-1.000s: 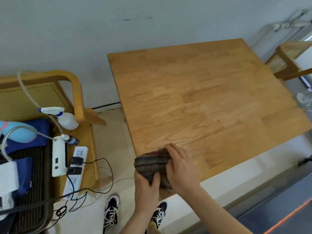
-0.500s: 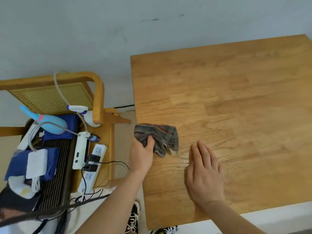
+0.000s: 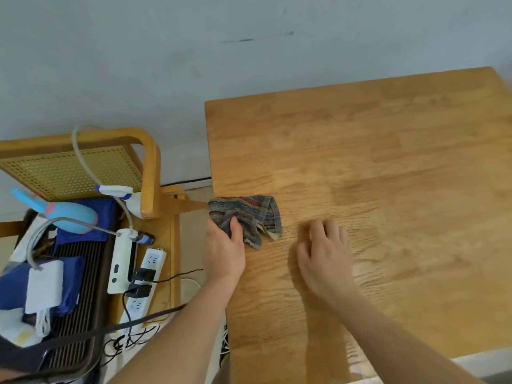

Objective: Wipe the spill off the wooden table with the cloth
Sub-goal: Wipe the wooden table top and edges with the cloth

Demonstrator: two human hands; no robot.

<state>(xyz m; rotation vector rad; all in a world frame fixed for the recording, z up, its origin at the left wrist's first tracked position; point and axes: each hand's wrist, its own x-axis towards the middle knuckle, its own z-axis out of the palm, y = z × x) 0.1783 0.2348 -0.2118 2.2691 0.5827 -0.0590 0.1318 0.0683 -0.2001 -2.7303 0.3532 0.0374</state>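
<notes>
A crumpled grey striped cloth (image 3: 249, 214) lies on the wooden table (image 3: 388, 162) at its left edge. My left hand (image 3: 224, 250) grips the cloth's near left part, thumb on top. My right hand (image 3: 321, 259) is just right of the cloth, over or on the bare wood, fingers apart and blurred, holding nothing. I cannot make out a spill on the wood.
A wooden chair (image 3: 149, 173) stands left of the table, with a white spray bottle (image 3: 130, 198), a power strip (image 3: 144, 278), cables and blue items on its seat. A grey wall runs behind. Shoes show under the table's near left corner.
Both hands left the table's near corner; the left carried the cloth up the left edge and holds it there. The right hand let go and now hovers blurred beside it.
</notes>
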